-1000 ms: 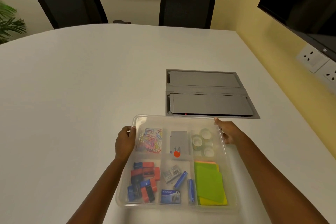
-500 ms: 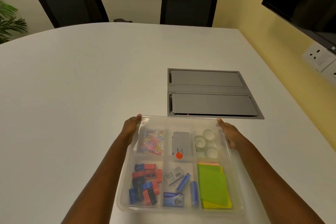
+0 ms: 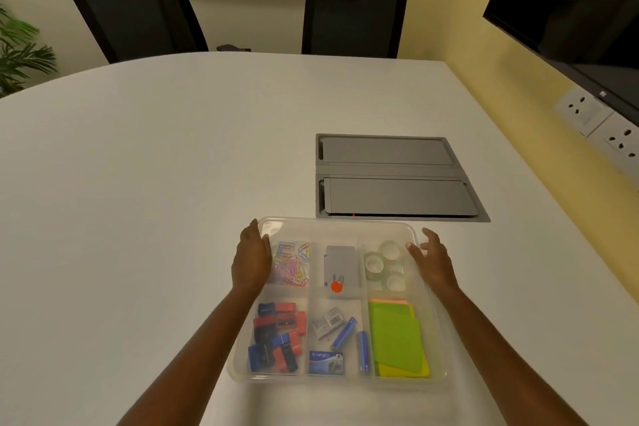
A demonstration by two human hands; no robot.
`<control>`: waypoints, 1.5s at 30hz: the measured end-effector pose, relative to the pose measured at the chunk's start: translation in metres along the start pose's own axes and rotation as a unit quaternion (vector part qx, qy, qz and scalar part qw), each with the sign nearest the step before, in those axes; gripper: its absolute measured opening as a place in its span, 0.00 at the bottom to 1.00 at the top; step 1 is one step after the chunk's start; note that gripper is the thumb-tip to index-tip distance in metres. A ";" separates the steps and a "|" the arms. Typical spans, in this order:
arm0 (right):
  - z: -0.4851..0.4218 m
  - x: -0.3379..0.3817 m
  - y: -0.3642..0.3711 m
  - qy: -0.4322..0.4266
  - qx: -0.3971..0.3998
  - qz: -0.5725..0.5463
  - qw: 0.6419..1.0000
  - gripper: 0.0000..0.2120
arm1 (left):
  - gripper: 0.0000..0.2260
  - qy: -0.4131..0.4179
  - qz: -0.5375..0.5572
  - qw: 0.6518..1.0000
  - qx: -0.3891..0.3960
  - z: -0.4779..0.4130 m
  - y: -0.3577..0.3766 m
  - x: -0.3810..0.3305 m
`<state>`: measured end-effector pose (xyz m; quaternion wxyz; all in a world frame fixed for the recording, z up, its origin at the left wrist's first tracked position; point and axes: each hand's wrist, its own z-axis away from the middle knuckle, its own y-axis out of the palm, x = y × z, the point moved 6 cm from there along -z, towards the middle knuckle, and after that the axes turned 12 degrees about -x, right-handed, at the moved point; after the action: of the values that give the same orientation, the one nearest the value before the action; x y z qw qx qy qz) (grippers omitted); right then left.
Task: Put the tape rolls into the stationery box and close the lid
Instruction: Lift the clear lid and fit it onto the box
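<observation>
Tape rolls, three of them, sit in the far right compartment of the stationery box, near me on the white table; the clear lid appears to lie over the box, though I cannot confirm it is seated. Head view only: my left hand lies flat against the far left edge, holding nothing; my right hand is spread open beside the far right corner, thumb at the rim, empty. Risk: uneven pressing could leave one corner unlatched or slide the box.
</observation>
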<state>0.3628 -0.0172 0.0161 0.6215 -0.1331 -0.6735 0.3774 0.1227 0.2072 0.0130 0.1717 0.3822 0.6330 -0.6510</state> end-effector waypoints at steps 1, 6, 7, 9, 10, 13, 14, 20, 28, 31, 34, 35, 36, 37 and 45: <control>0.009 0.001 -0.002 -0.044 -0.024 0.038 0.998 0.23 | 0.20 0.029 -0.037 0.999 0.005 0.008 0.002 0.002; 0.052 -0.010 0.010 -0.192 -0.008 0.177 0.965 0.23 | 0.23 0.129 -0.126 0.983 0.034 0.046 0.013 0.022; 0.061 -0.013 0.010 -0.206 0.001 0.199 0.958 0.23 | 0.23 0.145 -0.138 0.979 0.045 0.055 0.011 0.023; 0.085 -0.012 0.009 -0.213 0.027 0.225 0.950 0.28 | 0.27 0.167 -0.161 0.970 0.066 0.072 0.007 0.025; 0.096 -0.010 0.006 -0.220 0.026 0.219 0.950 0.37 | 0.31 0.176 -0.167 0.967 0.073 0.080 0.005 0.025; 0.120 -0.003 0.005 -0.233 0.054 0.241 0.941 0.47 | 0.44 0.203 -0.172 0.960 0.082 0.099 -0.002 0.023; 0.129 0.002 0.003 -0.244 0.046 0.240 0.938 0.47 | 0.47 0.208 -0.174 0.958 0.089 0.106 -0.003 0.021; 0.157 -0.008 0.023 -0.318 0.092 0.259 0.907 0.34 | 0.35 0.263 -0.193 0.935 0.141 0.137 0.004 0.024; 0.154 -0.024 0.039 -0.351 0.164 0.322 0.864 0.36 | 0.38 0.301 -0.306 0.882 0.193 0.153 -0.007 0.010; 0.145 -0.022 0.041 -0.345 0.161 0.329 0.864 0.35 | 0.43 0.292 -0.268 0.894 0.209 0.148 -0.004 0.006; 0.133 -0.018 0.042 -0.339 0.156 0.336 0.865 0.34 | 0.47 0.304 -0.222 0.905 0.196 0.135 0.012 0.010; 0.129 -0.017 0.043 -0.337 0.157 0.335 0.866 0.34 | 0.48 0.304 -0.228 0.904 0.196 0.131 0.016 0.010; 0.127 -0.016 0.045 -0.335 0.157 0.337 0.866 0.34 | 0.48 0.299 -0.233 0.904 0.198 0.127 0.018 0.010; 0.124 -0.015 0.046 -0.332 0.160 0.340 0.865 0.34 | 0.48 0.295 -0.236 0.904 0.199 0.124 0.020 0.010; 0.112 -0.011 0.057 -0.332 0.132 0.323 0.876 0.34 | 0.49 0.298 -0.222 0.905 0.206 0.104 0.023 0.007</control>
<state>0.2434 -0.0246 -0.0241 0.2164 -0.1266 -0.7035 0.6650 0.1055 0.1061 -0.0175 -0.2562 0.4350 0.5747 -0.6441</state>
